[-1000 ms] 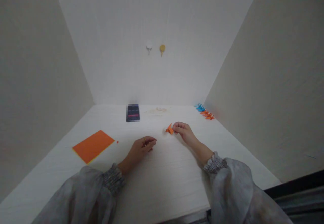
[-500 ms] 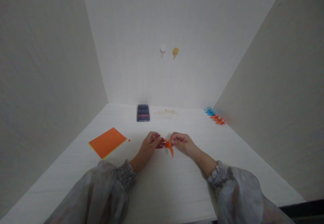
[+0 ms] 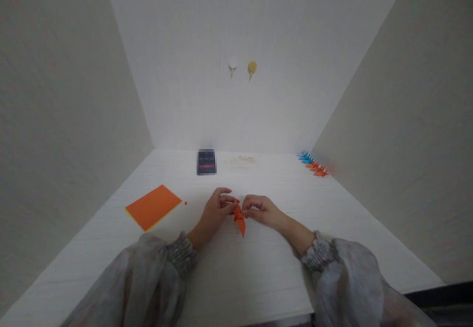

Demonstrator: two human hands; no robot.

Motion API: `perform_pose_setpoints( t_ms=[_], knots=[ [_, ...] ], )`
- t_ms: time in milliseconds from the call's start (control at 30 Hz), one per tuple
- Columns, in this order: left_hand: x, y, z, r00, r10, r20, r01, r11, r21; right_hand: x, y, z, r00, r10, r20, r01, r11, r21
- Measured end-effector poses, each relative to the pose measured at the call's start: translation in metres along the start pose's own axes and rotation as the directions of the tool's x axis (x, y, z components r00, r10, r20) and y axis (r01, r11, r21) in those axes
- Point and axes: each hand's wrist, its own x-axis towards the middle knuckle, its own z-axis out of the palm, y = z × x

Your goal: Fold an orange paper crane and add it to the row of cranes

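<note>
Between my hands is a small folded orange paper crane point(image 3: 240, 221), one pointed wing hanging toward me. My left hand point(image 3: 219, 210) pinches its left and upper side between thumb and fingers. From the right, my right hand point(image 3: 260, 208) has thumb and forefinger closed at the crane's edge; the fingertips partly cover that spot. Left of my hands lies an orange sheet stack point(image 3: 153, 208) with a yellow edge, and a tiny orange dot point(image 3: 185, 203) sits beside its corner.
A dark pixelated rectangle point(image 3: 206, 162) lies near the back wall. Folded blue paper cranes point(image 3: 305, 157) and orange paper cranes point(image 3: 317, 168) line up by the right wall. A white hook point(image 3: 232, 64) and a yellow hook point(image 3: 252, 67) are on the back wall.
The orange crane has turned and shifted slightly left, its wing now pointing more toward me. My right hand has moved left with it. The view has tilted slightly.
</note>
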Motion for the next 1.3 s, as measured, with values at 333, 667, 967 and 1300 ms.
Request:
perform_pose_setpoints(
  t_ms=[333, 667, 967, 1300],
  knots=[
    [-0.005, 0.011, 0.003, 0.998, 0.019, 0.051, -0.02, 1.0, 0.006, 0.0, -0.002, 0.002, 0.999, -0.022, 0.03, 0.024, 0.997, -0.074],
    [-0.003, 0.006, 0.001, 0.999, 0.024, 0.045, -0.025, 0.999, 0.027, -0.001, 0.0, 0.002, 0.998, -0.049, 0.039, 0.053, 0.992, -0.118],
    [-0.001, 0.005, 0.0, 0.997, -0.061, 0.04, 0.059, 0.998, 0.038, -0.001, 0.0, 0.0, 0.996, -0.077, -0.045, 0.063, 0.965, -0.256],
    [0.002, -0.004, -0.005, 0.999, -0.033, -0.024, 0.036, 0.989, 0.145, -0.014, 0.034, -0.076, 0.825, 0.051, -0.563, -0.363, 0.811, -0.459]
  ],
)
